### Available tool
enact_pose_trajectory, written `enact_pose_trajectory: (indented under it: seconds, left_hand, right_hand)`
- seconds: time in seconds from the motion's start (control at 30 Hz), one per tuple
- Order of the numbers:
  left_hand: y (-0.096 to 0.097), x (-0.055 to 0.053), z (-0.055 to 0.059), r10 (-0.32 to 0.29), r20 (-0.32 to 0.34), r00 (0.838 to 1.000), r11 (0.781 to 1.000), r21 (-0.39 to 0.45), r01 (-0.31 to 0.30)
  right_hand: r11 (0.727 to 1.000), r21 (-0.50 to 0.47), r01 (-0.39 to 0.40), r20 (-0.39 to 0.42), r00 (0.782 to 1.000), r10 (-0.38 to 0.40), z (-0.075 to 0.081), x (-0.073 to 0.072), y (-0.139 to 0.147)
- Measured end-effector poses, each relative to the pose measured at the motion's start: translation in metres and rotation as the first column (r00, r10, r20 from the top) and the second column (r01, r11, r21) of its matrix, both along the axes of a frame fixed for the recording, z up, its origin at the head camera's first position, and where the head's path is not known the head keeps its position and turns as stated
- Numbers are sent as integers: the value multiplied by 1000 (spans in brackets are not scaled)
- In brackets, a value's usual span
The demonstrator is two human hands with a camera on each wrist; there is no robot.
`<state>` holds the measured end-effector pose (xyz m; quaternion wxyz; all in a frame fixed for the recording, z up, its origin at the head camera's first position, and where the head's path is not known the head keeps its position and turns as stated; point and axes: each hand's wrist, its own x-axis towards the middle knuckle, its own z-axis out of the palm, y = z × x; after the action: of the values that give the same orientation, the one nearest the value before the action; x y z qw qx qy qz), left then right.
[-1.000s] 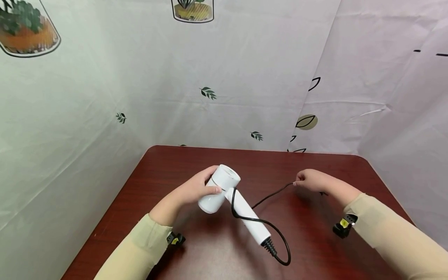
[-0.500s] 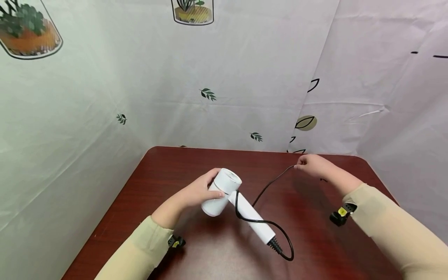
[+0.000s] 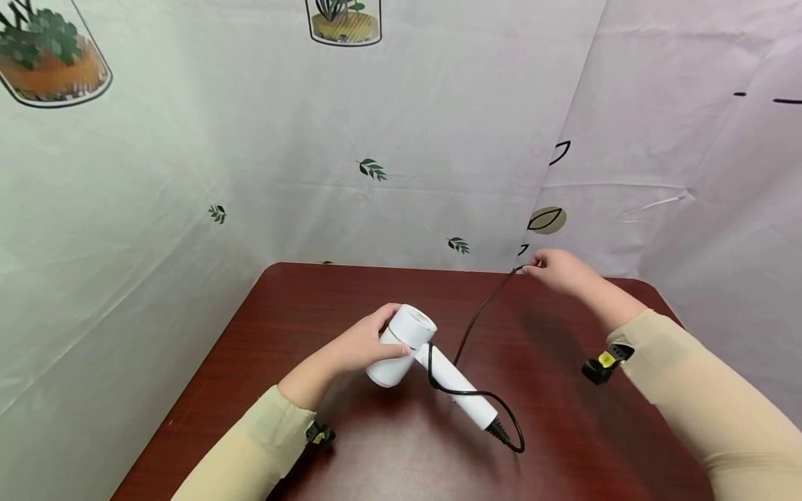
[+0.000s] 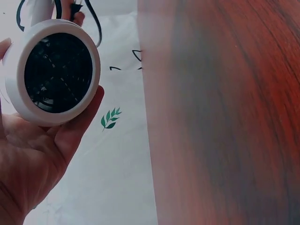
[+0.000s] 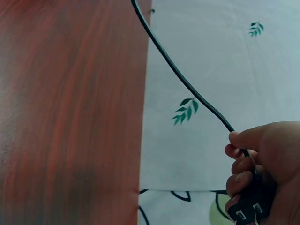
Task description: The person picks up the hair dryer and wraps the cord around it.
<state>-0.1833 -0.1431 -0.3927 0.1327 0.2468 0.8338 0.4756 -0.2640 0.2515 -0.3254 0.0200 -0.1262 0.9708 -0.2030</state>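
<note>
White plastic hair dryer (image 3: 443, 371) held over dark-red wood-grain table (image 3: 388, 452); left hand (image 3: 358, 344) grips cylindrical barrel (image 3: 388, 372), apparently steadying it. Thin black cord (image 5: 178, 73) loops across handle (image 3: 479, 410); right hand (image 3: 560, 270), raised, pinches cord, clasps apparent black plug (image 5: 253, 201), presumably holding slack off table.

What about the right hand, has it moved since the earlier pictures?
Yes, up the head view: the right hand now overlaps the far edge of the table.
</note>
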Motion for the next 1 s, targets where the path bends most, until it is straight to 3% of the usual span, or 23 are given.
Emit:
enact_pose_trajectory:
  seconds: [0.53,0.8,1.0]
  left_hand:
    - [7,-6,-13,157,-31,987,987,-28,-158]
    - [11,-10,-14,239,-20,971,970,-38,-240]
    - [17,-14,-18,268,-34,963,961,-63,-270]
  right_hand:
    - [992,-108,63,-134,988,-78,30,7,-19]
    - [990,-131,57,-175,981,-79,47,23,-38]
    - [988,-152,30,-210,976,-61,60,37,-55]
